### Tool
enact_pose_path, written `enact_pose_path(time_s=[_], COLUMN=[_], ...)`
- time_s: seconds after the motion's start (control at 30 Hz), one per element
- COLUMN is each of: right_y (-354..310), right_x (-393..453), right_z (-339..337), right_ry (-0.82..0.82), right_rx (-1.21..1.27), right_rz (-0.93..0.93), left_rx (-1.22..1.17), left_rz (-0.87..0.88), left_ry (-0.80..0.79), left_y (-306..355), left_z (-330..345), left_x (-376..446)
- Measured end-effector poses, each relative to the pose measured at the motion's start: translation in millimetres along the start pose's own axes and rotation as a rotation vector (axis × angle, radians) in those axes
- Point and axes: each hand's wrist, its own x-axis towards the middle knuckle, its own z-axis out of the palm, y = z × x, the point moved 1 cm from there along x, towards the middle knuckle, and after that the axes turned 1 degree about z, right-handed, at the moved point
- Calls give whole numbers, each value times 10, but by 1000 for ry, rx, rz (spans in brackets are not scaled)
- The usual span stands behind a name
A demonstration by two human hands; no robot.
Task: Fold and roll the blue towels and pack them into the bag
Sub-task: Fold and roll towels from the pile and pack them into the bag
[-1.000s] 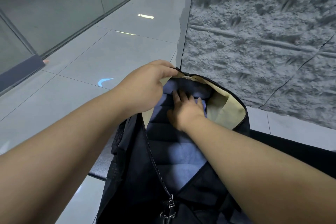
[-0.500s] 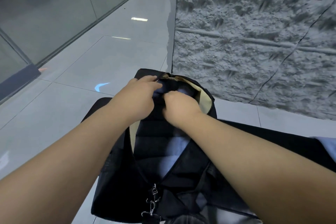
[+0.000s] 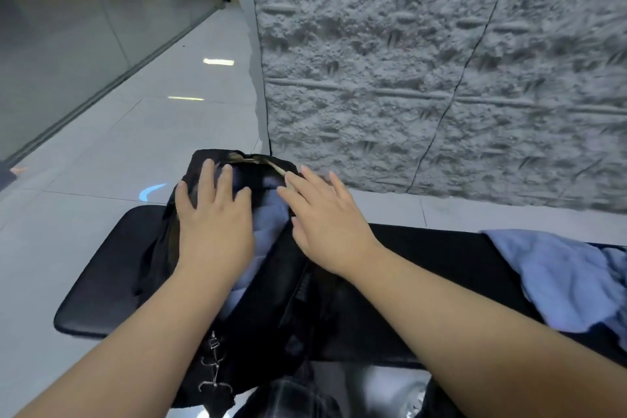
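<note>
A black bag (image 3: 278, 302) lies on a black padded bench (image 3: 112, 275), its zip gap open along the top. Blue towel (image 3: 271, 224) shows inside that gap, between my two hands. My left hand (image 3: 213, 214) lies flat with straight, spread fingers on the bag's left flap. My right hand (image 3: 325, 214) rests flat on the right flap, fingers straight and pointing to the bag's far end. Neither hand holds anything. A loose blue towel (image 3: 570, 278) lies crumpled on the bench at the right.
A rough grey textured wall (image 3: 441, 71) stands right behind the bench. Pale floor tiles (image 3: 135, 146) spread to the left, bounded by a glass partition (image 3: 84, 27). The bag's metal strap clips (image 3: 212, 366) hang at the bench's near edge.
Both hands have come out of the bag's opening and spread flat on its flaps. The opening has narrowed and the beige lining is nearly hidden. The view shifted right, revealing the loose towel.
</note>
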Motion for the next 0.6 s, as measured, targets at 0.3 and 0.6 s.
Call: enact_pose_path(time_s=[0.3, 0.6], right_y=[798, 1356], right_x=[-974, -2012], right_z=[-117, 140], right_ry=[49, 133], right_rx=[155, 288], right_rz=[334, 860], left_rx=[-549, -692], left_rz=[160, 287], left_ry=[233, -18], left_y=[1033, 1604], left_z=[152, 653], left_x=[-418, -822])
